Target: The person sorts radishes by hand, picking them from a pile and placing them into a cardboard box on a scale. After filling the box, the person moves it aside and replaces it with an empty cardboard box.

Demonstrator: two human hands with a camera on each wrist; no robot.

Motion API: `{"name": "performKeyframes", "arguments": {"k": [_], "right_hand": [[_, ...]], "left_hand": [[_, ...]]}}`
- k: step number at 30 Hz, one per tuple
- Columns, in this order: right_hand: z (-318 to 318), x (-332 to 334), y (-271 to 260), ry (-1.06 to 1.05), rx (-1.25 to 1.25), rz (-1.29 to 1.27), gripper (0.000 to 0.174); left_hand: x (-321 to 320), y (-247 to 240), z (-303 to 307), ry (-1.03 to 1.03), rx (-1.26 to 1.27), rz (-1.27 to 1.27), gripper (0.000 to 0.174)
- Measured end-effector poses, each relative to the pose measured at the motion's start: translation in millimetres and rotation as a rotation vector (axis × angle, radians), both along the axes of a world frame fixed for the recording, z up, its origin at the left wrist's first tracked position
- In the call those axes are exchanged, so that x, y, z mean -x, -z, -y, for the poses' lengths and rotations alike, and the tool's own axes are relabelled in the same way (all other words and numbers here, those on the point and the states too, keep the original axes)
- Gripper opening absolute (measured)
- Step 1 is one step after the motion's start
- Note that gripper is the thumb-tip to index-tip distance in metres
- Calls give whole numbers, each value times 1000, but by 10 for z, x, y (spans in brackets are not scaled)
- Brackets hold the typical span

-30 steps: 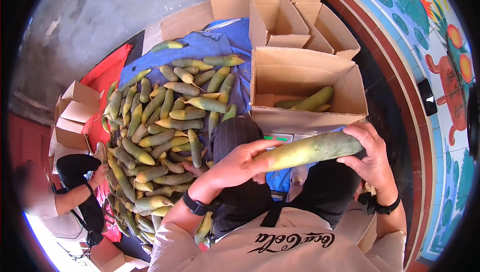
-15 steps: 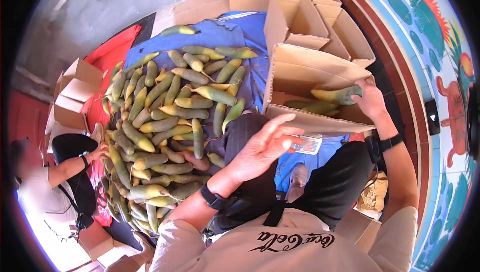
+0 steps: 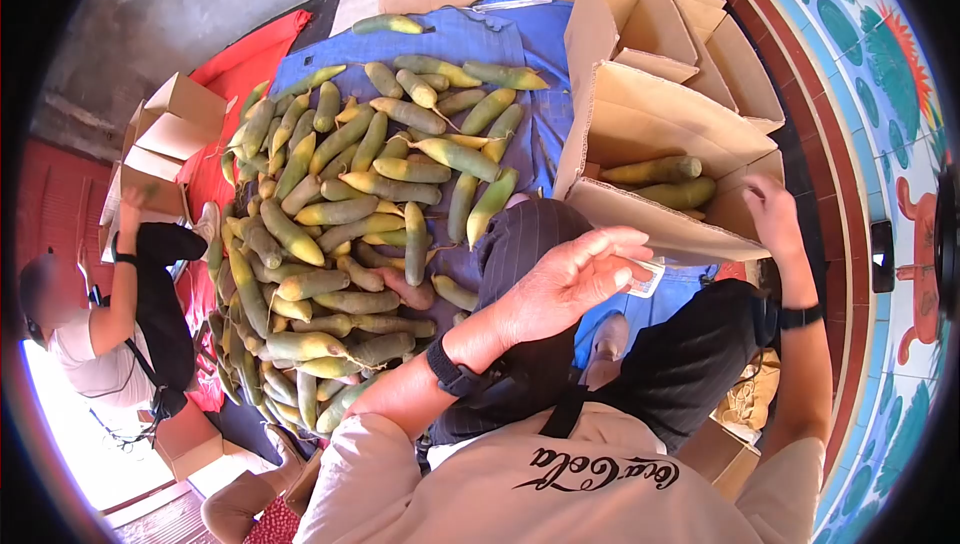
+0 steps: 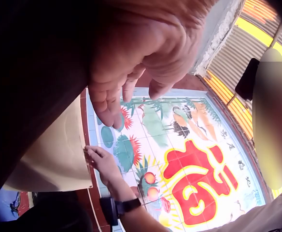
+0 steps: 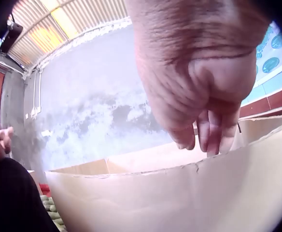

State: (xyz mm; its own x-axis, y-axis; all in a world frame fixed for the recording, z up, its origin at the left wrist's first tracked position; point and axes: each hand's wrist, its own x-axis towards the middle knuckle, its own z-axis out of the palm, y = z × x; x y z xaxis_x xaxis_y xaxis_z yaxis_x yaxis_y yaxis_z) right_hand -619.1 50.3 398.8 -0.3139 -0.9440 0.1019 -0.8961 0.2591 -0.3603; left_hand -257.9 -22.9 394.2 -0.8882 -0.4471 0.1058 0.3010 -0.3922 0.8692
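Note:
Several green and yellow radishes (image 3: 672,192) lie inside the open cardboard box (image 3: 690,232). At that box's right edge is my right hand (image 3: 775,214), empty, its fingers loosely bent; the right wrist view has the hand (image 5: 204,77) above the box rim (image 5: 179,171). My left hand (image 3: 565,284) hangs in the air in front of the box, relaxed and holding nothing, partly over a small pale device (image 3: 648,279). Its fingers (image 4: 109,99) hang loosely in the left wrist view. A large heap of radishes (image 3: 350,212) covers the sheet to the left.
More cardboard boxes (image 3: 640,19) stand behind the box. A blue sheet (image 3: 545,114) and a red one (image 3: 215,94) lie under the heap. Another person (image 3: 120,314) sits at the far left near pale boxes (image 3: 175,129). A painted tile wall (image 3: 890,124) runs along the right.
The radish held between both hands went into the box, and my right hand let it go and drew back to the box's edge. The head view has shifted, and the other person's arm has risen.

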Motion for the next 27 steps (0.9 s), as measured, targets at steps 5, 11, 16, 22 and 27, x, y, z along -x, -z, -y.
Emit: {"name": "performKeyframes", "arguments": {"k": [5,11,16,22,27], "right_hand": [[-671,-373,-256,101,377,-182,12],[-1511,-278,219,321,341,-185,12],[-1563,-393,547,298,270,-204,13],[-1441,-449,505,303,228,-193,13],[-1409,-492,475,336,219,-198,12]], "left_hand": [[-435,-192,106,-175,-45,10,29],[-1681,536,647,-915,164,675,31],[-2392,1857,666,-802,-239,1017,35],[-2192,3033,465,-420,527,1750,68],[-1851,3138,543,-99,547,1926,63]]}}
